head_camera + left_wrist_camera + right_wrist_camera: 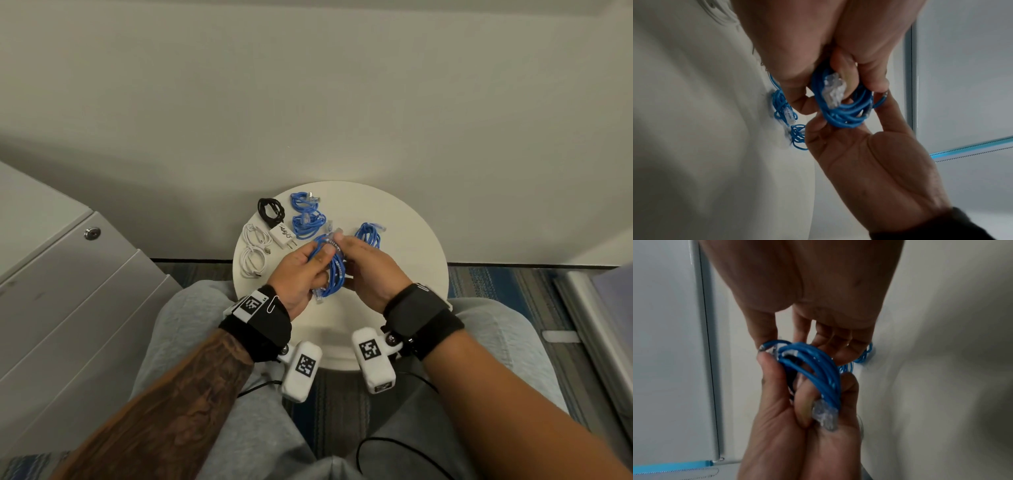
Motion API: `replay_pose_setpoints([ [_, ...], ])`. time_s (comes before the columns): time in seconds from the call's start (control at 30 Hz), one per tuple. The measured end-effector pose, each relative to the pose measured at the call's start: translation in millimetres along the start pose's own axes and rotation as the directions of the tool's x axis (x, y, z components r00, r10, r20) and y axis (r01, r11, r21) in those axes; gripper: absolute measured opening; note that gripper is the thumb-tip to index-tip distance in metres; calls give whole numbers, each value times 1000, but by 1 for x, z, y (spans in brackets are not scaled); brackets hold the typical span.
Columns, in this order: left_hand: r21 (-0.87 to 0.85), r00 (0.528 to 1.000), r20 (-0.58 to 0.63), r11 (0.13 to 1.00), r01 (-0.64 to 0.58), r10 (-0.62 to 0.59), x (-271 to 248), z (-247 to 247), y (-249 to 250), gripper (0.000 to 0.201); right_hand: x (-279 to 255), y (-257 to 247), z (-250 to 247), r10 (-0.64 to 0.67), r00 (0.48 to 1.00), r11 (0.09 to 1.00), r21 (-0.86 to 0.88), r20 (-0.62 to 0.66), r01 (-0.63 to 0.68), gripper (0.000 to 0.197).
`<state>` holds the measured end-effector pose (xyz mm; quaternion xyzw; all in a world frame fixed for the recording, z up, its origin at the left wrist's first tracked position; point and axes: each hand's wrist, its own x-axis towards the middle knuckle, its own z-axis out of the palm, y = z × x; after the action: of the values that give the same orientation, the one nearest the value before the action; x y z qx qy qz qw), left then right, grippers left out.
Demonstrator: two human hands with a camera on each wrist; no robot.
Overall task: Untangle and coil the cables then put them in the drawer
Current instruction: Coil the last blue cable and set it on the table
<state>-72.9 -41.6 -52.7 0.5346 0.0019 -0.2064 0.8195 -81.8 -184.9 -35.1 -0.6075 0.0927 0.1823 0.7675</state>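
On round table (404, 301): two hands gripping one blue coil (331, 270); three blue, one black, one white beside.

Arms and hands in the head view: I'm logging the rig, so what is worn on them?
Each wrist carries a black strap with a white camera block bearing a square black-and-white marker. The left forearm is tattooed. Thin black cables trail down. No sleeves or gloves.

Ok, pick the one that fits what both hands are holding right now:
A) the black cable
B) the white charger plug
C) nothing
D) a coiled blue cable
D: the left hand and right hand both grip the coiled blue cable above the round table; the black cable and white charger plug lie on it.
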Motion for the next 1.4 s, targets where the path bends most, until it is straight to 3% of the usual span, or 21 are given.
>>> replay_pose_setpoints([
  [0.13,44,999,33,999,31,-32,2,-4,-4,46,-4,-10,-6,-104,995,994,-41,13,104,34],
  [0.23,-15,987,109,993,117,-115,0,-2,2,31,-5,-11,-5,-196,981,979,-50,6,196,11],
  [0.3,-96,983,131,985,144,-131,0,1,8,38,-4,-11,-6,-279,959,949,-163,-44,268,13],
  [0.4,-127,980,71,973,193,-185,2,2,12,47,-5,-19,-10,-383,914,904,-256,-132,342,12],
  [0.53,-74,973,37,970,230,-228,3,3,11,32,-6,-27,-14,-475,864,863,-281,-167,420,17],
  [0.67,107,978,57,975,196,-203,0,4,9,20,-2,-23,-12,-511,841,831,-352,-178,430,18],
  [0.9,235,995,47,969,79,-93,-3,4,4,15,0,-23,-15,-540,812,811,-394,-220,433,17],
  [0.93,228,993,70,971,78,-96,-3,3,4,10,0,-23,-15,-538,816,810,-398,-210,432,16],
  [1.07,212,981,142,972,104,-136,-4,3,10,23,0,-26,-18,-548,809,805,-398,-214,440,16],
  [1.27,179,989,63,976,120,-133,-4,3,9,6,-2,-26,-14,-589,783,770,-434,-200,468,17],
  [1.4,83,989,78,989,122,-129,-3,4,7,18,3,-31,-21,-585,761,795,-384,-280,470,15],
])
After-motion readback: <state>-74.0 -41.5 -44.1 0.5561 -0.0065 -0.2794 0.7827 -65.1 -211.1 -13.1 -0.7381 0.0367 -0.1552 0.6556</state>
